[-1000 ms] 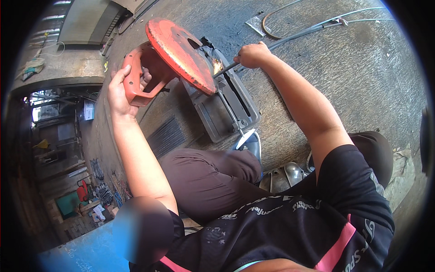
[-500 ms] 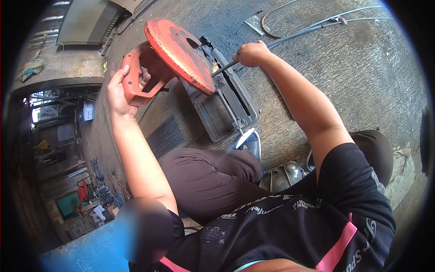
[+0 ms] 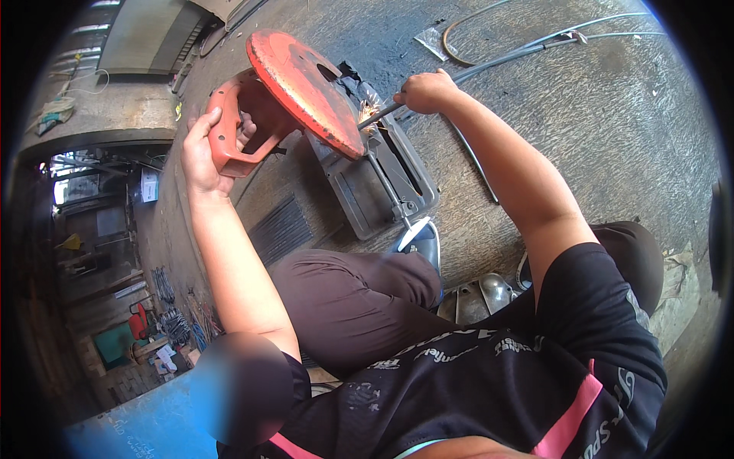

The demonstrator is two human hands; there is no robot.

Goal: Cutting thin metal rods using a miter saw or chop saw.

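Red metal makes the round guard [image 3: 302,96] of the grey cutting machine [image 3: 355,203], and the left hand [image 3: 202,157] grasps its handle [image 3: 225,153], fingers closed around it. On the right, the right hand [image 3: 427,93] is clenched on a dark metal bar [image 3: 384,114], which goes leftward until the guard's edge hides it. Sparks [image 3: 369,115] come out at this place, so I judge that one cut is under way and not yet finished; how deep it is, I cannot tell. What is left seems to be the remaining part of this cut. To the left of the machine, dark strips [image 3: 281,229] lie side by side, perhaps pieces already cut, but I am not sure. Compared with half a second ago, the sparks spread wider and brighter, while both hands, the guard and the bar have kept almost the same position.
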